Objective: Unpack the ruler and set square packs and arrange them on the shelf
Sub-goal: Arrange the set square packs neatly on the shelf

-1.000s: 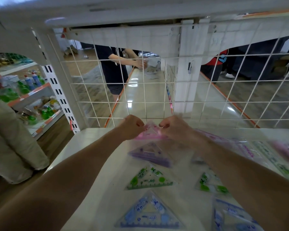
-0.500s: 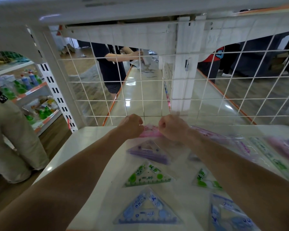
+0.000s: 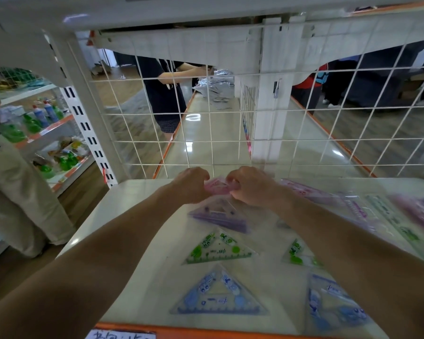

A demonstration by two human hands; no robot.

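Both hands reach to the far edge of the shelf (image 3: 123, 216), by the wire grid (image 3: 230, 123). The left hand (image 3: 190, 184) and right hand (image 3: 251, 185) have their fingers curled shut on a pink pack (image 3: 218, 187), one at each end. Nearer lie a purple pack (image 3: 218, 215), a green pack (image 3: 218, 248) and a blue pack (image 3: 218, 296) in a row. More packs lie to the right, blurred.
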